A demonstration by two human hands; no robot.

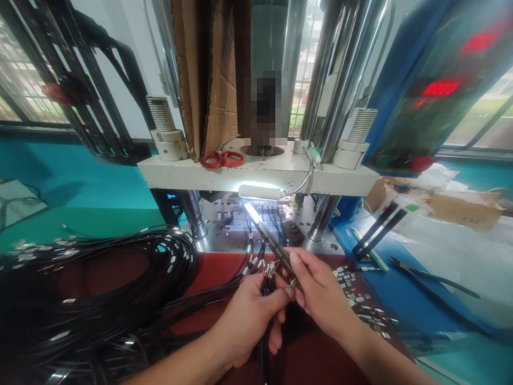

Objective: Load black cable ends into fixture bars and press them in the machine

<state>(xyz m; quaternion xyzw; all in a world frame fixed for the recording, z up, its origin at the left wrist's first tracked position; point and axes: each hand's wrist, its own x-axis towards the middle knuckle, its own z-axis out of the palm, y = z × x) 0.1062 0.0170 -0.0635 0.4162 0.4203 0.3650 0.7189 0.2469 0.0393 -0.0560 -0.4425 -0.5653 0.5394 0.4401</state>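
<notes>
left hand: left hand (244, 315) closed around a small bunch of black cables (265, 289), fist low in the middle of the view, thumb side up, metal cable ends (271, 267) sticking out just above the fingers
right hand: right hand (320, 291) pinched on tweezers (276, 247), thumb and forefinger gripping the lower part, the tool slanting up and to the left
tweezers: thin metal, lower end near the cable ends; exact contact too small to tell, upper end catching the lamp light
hands relation: close together, fingers touching or nearly so right at the cable ends
cable position: held cables run down out of the left fist toward the bottom edge, over the red mat (216, 278)
cable pile: big loose coil of black cables (92, 299) lying to the left on the mat, with silver tags along it
small parts: scatter of little metal pieces (352, 289) on the mat just right of the right hand
machine: press (256, 174) straight ahead, pale platform, shiny columns, bright lamp (260, 191) under the platform
scissors: red-handled scissors (222, 159) lying on the platform, left of centre
panel: control box (436, 85) upper right, red digits lit
right bench: blue surface with black strips (379, 227), cardboard box (460, 208) further back
cardboard: brown sheet (212, 75) standing up behind the scissors
</notes>
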